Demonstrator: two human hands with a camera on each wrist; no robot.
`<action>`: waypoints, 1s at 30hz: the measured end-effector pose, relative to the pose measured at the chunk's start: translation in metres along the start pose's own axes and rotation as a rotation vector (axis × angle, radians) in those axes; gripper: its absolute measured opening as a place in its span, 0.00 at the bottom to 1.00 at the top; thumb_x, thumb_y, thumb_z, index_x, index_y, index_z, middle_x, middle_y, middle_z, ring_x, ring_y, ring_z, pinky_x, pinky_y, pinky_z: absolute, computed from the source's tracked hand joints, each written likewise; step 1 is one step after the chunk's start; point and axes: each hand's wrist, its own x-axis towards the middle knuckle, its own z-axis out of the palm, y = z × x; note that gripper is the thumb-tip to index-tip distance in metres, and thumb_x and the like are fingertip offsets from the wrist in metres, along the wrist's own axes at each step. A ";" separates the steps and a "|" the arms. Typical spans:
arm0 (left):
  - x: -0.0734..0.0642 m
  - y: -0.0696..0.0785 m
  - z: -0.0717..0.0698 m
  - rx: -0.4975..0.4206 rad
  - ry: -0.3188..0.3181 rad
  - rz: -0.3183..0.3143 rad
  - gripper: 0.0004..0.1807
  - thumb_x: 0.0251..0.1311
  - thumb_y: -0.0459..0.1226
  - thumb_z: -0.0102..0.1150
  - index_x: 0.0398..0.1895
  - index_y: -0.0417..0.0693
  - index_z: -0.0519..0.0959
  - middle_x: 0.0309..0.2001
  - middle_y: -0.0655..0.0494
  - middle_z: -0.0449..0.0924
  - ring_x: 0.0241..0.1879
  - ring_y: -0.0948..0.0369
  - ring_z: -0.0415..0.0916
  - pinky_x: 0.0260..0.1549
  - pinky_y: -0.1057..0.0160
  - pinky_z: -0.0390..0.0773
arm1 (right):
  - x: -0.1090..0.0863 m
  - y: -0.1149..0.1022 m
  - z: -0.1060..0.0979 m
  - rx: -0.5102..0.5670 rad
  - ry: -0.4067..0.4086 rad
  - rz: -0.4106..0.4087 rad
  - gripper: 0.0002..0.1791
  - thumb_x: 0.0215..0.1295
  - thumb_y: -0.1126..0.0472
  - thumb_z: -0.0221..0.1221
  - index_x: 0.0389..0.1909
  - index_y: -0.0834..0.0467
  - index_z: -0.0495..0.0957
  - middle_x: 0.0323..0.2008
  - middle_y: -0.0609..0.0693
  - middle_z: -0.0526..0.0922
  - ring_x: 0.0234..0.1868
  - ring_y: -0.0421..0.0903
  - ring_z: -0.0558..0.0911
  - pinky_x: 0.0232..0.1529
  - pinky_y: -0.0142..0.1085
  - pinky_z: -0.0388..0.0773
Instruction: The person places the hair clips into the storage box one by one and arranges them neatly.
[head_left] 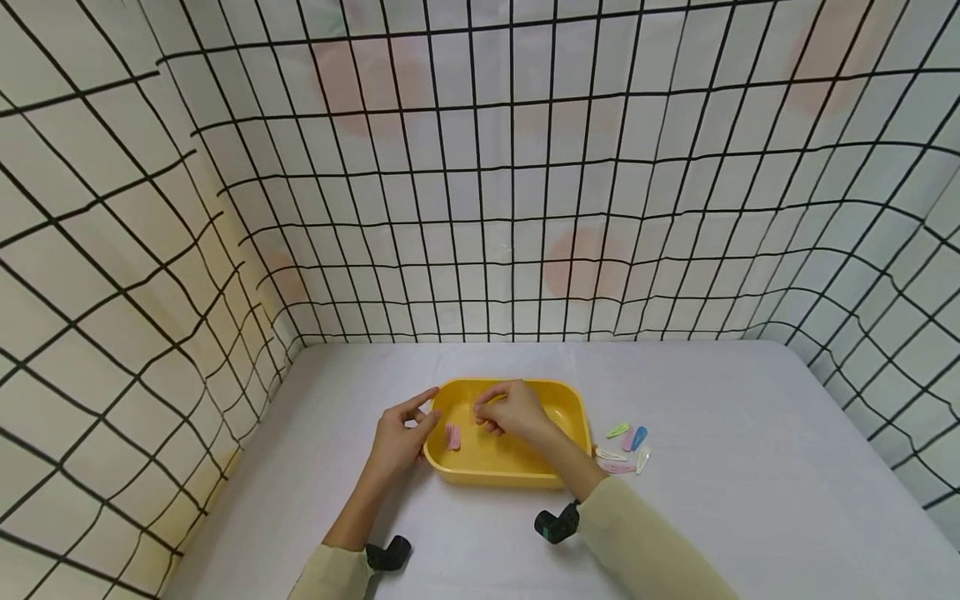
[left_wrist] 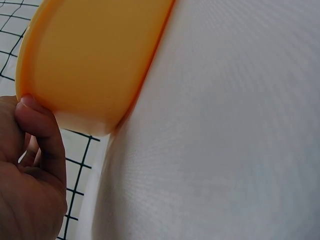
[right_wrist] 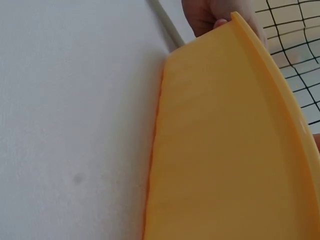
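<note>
A yellow plastic tray (head_left: 517, 477) stands on the white-covered table. At its left end my left hand (head_left: 397, 437) grips the rim, the thumb pressed on the edge in the left wrist view. Pink hair clips (head_left: 452, 437) lie together inside the tray, near that hand. Above the tray's middle is my right hand (head_left: 517, 410), fingers bent and thumb and fingertips drawn together; I cannot tell whether they pinch a small clip. In the right wrist view the tray's side wall (right_wrist: 220, 140) fills much of the picture and hides the right fingers.
Right of the tray lie several loose hair clips: a green clip (head_left: 618, 430), a blue clip (head_left: 639, 438), and pink and white ones. Black wire grid (head_left: 513, 192) rises behind the table and at both sides. Black wrist cameras (head_left: 557, 525) sit at the sleeves.
</note>
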 end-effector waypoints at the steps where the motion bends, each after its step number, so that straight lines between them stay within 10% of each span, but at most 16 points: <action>1: 0.000 0.000 0.000 0.002 0.000 0.001 0.24 0.67 0.42 0.66 0.67 0.65 0.79 0.31 0.51 0.76 0.11 0.60 0.67 0.13 0.70 0.74 | 0.000 0.000 0.002 -0.010 -0.002 -0.002 0.04 0.67 0.64 0.67 0.38 0.61 0.87 0.26 0.51 0.88 0.21 0.43 0.82 0.24 0.31 0.83; 30: -0.001 0.003 -0.001 -0.008 0.014 0.017 0.24 0.66 0.41 0.67 0.65 0.64 0.81 0.30 0.51 0.77 0.11 0.61 0.67 0.12 0.70 0.72 | 0.003 0.011 0.019 -0.210 -0.084 -0.008 0.04 0.64 0.65 0.66 0.31 0.62 0.86 0.21 0.53 0.86 0.16 0.41 0.79 0.21 0.28 0.80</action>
